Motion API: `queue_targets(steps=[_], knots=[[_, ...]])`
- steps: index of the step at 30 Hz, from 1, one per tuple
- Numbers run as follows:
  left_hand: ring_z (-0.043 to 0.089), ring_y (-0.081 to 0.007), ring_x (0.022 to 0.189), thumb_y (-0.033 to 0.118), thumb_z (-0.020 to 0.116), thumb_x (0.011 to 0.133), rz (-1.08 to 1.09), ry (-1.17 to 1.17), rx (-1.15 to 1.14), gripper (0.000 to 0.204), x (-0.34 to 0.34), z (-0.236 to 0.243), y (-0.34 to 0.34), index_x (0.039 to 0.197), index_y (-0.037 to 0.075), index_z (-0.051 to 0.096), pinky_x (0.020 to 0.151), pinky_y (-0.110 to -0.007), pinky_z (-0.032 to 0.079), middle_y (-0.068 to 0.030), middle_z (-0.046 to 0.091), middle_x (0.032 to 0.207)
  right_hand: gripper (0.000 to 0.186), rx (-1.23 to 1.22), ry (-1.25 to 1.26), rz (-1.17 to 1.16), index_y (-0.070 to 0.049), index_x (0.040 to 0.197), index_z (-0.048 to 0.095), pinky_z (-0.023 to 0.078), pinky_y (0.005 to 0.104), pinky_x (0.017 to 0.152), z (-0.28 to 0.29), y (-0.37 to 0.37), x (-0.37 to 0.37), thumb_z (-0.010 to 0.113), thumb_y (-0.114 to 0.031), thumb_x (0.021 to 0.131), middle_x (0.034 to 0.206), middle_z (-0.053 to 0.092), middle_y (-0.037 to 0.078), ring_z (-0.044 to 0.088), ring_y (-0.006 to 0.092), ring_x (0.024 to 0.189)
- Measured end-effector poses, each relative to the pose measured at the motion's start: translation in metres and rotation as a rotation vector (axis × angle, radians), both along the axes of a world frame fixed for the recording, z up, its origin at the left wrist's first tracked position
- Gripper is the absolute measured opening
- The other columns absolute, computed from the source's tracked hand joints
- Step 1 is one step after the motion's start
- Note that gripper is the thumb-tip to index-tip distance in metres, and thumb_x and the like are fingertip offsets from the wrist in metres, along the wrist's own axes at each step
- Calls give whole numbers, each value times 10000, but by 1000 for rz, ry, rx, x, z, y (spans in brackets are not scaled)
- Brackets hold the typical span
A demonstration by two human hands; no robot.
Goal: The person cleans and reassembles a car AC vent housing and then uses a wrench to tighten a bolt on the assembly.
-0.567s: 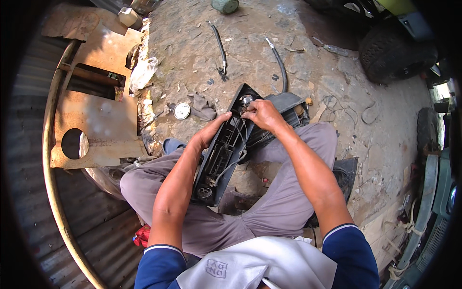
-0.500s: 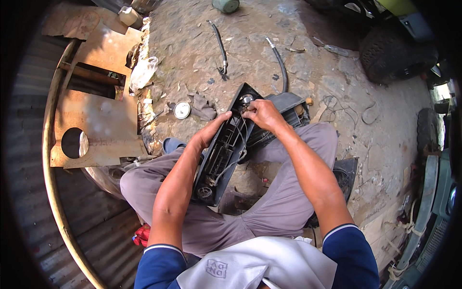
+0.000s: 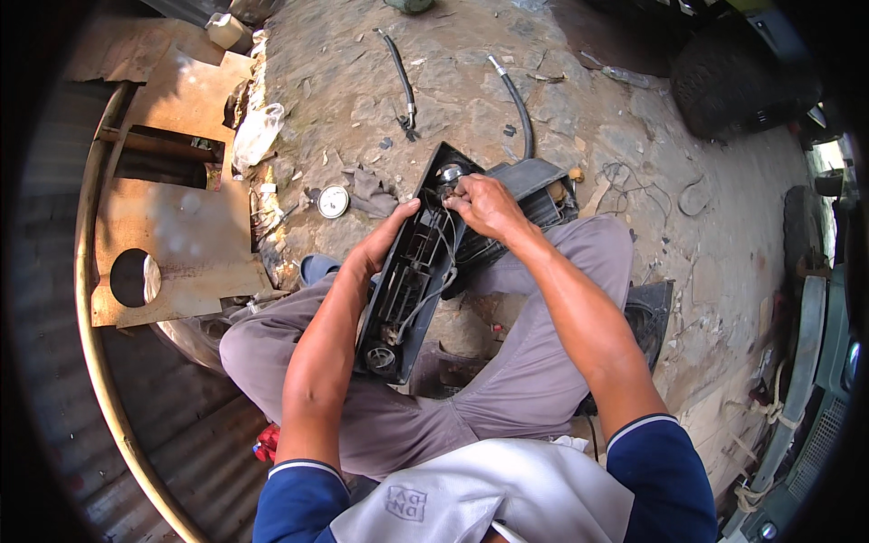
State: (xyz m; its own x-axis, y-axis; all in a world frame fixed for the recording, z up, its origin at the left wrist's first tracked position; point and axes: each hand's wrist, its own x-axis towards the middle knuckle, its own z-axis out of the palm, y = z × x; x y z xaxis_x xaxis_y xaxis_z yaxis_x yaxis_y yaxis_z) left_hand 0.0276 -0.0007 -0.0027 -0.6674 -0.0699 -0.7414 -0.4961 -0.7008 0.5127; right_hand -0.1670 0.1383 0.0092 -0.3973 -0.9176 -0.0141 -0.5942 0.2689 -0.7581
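A long black plastic housing (image 3: 381, 315), with grey wires and a round chrome part (image 3: 451, 173) at its far end, lies tilted over my crossed legs. My left hand (image 3: 384, 232) grips the housing's left side, thumb along the rim. My right hand (image 3: 483, 204) has its fingertips pinched on wires or a small fitting just below the chrome part; the exact piece is hidden. Behind the right hand sits a second black plastic casing (image 3: 529, 179).
Two black hoses (image 3: 518, 109), a round white dial (image 3: 333, 201) and a grey rag (image 3: 369, 190) lie on stony ground. Cut rusty sheet metal (image 3: 190, 235) and a bamboo pole (image 3: 89, 271) are left; a tyre (image 3: 733, 81) and green vehicle body (image 3: 828, 362) are right.
The view has shifted slightly, so the scene sits a little higher and more left. My right fingertips have moved slightly on the housing's far end; both hands keep their hold.
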Motion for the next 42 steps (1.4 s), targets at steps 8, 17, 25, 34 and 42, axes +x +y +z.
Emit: queue_targets(steps=[8, 17, 25, 34, 42], knots=[[717, -150, 796, 620, 595, 959, -12, 11, -65, 631, 0, 9, 6, 1236, 57, 654, 715, -305, 591, -67, 741, 1000, 305, -52, -36, 11, 49, 873, 638, 513, 495, 766, -3, 6, 1, 760, -231, 873, 878, 671, 237, 664, 437, 862], [661, -183, 976, 646, 596, 935, -75, 29, -282, 714, -1, 22, 12, 1350, 66, 565, 859, -327, 527, -100, 678, 1146, 232, -45, -82, -16, 36, 911, 651, 520, 480, 780, 3, 9, 4, 735, -178, 883, 919, 685, 213, 671, 425, 899], [550, -328, 1312, 651, 739, 797, -182, 82, -764, 1090, -2, 54, 41, 1592, 40, 311, 1109, -415, 425, -261, 515, 1458, 162, -108, -105, -31, 41, 992, 638, 530, 495, 778, 21, 29, 14, 660, -84, 891, 934, 688, 247, 671, 456, 898], [581, -461, 1151, 730, 827, 652, -260, -77, -994, 1358, -7, 94, 75, 1535, -145, 282, 1007, -487, 484, -296, 527, 1183, 213, 48, -670, -211, 54, 1116, 706, 557, 292, 842, 37, 60, 14, 576, 13, 954, 1036, 755, 74, 697, 137, 931], [572, -381, 981, 707, 795, 718, -187, -36, -1175, 1266, -13, 70, 80, 1503, -171, 331, 871, -469, 469, -254, 523, 1063, 232, -21, -1244, -402, 60, 1199, 651, 573, 332, 928, 28, 62, 6, 545, 17, 998, 1170, 709, 139, 704, 217, 1048]])
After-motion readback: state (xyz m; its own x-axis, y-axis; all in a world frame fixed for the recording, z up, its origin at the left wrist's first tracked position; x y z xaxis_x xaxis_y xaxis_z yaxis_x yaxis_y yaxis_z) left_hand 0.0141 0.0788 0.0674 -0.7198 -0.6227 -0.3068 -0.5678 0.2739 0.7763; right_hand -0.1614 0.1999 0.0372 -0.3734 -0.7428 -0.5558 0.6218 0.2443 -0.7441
